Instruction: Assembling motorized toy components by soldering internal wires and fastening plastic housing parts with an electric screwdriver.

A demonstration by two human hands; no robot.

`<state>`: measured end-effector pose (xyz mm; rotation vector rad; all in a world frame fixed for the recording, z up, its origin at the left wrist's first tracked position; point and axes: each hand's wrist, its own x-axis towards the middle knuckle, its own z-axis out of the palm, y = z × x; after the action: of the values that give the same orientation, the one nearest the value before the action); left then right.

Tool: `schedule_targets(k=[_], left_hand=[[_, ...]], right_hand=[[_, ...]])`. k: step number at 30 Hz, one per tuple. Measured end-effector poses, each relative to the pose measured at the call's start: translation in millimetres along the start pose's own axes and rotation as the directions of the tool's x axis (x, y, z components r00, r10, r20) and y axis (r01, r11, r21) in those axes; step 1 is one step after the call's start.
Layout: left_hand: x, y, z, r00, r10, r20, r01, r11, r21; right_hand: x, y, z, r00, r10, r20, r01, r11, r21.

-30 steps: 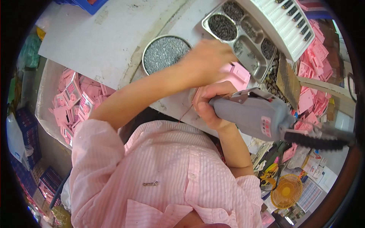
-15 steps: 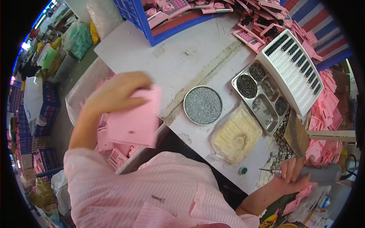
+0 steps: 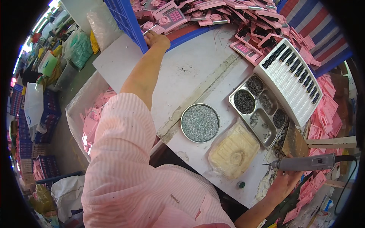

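Observation:
My left hand (image 3: pixel 157 40) reaches over the front edge of the blue crate (image 3: pixel 182 43). Its bent fingers are closed at the edge of a pink plastic casing (image 3: pixel 170 17) with a keypad and a round dial. Over on the right, my right hand (image 3: pixel 286 181) grips a grey electric screwdriver (image 3: pixel 304 163) from below, its bit pointing left and its black cord leading off right. Part of that hand is hidden behind the tool.
A round tin of small silvery parts (image 3: pixel 200 123) stands mid-table. Beside it are a steel compartment tray (image 3: pixel 262 131) of screws, a wrapped yellowish block (image 3: pixel 234 152) and a white rack (image 3: pixel 291 81) with black pieces. A lined box of pink parts (image 3: pixel 78 102) sits at left.
My left hand has left the flat pink piece at the left box and moved up and away into the blue crate. The screwdriver has swung slightly upward in my right hand.

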<state>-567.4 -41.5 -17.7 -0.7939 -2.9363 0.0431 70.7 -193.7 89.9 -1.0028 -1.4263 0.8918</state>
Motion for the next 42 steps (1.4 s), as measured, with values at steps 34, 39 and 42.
schedule_targets(k=[34, 39, 42], left_hand=[[-408.1, 11.0, -65.0, -0.152, 0.906, -0.395, -0.658, -0.391, -0.643], [-383.8, 19.8, -41.1, -0.170, 0.844, -0.508, -0.710, -0.463, -0.531], [-388.3, 19.0, -39.7, -0.220, 0.837, -0.501, -0.704, -0.492, -0.512]], right_hand=[[-19.8, 87.1, 40.8, 0.970, 0.210, 0.123, -0.055, 0.680, -0.731], [-11.5, 96.3, 44.9, 0.974, 0.201, 0.108, -0.029, 0.577, -0.816], [-8.9, 89.3, 32.9, 0.955, 0.256, 0.151, -0.031, 0.590, -0.807]])
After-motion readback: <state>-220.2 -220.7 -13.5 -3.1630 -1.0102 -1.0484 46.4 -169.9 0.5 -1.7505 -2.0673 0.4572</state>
